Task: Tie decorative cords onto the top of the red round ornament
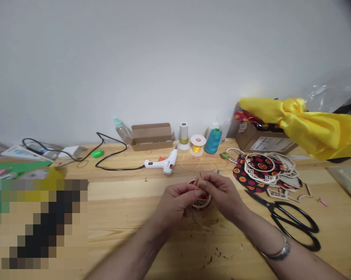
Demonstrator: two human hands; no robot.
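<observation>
My left hand [177, 202] and my right hand [222, 192] meet over the wooden tabletop, fingertips pinched together. Between them runs a thin cord [200, 176], its short tip showing above my right fingertips. Partly hidden under both hands is a round red ornament [201, 203] with a pale cut-out lattice along its near edge. A dark, thin strand [196, 221] hangs below it toward the table. What exactly each fingertip grips is small and partly covered. Right of my right forearm lie black-handled scissors [280, 217], blades pointing up-left.
A white glue gun [164, 163] with a black cable lies ahead. Behind stand a cardboard box [152, 138], a yellow thread spool [197, 146] and a blue thread cone [213, 142]. Wooden cut-outs and patterned fabric [261, 171] are piled right, below a box with yellow cloth [298, 112].
</observation>
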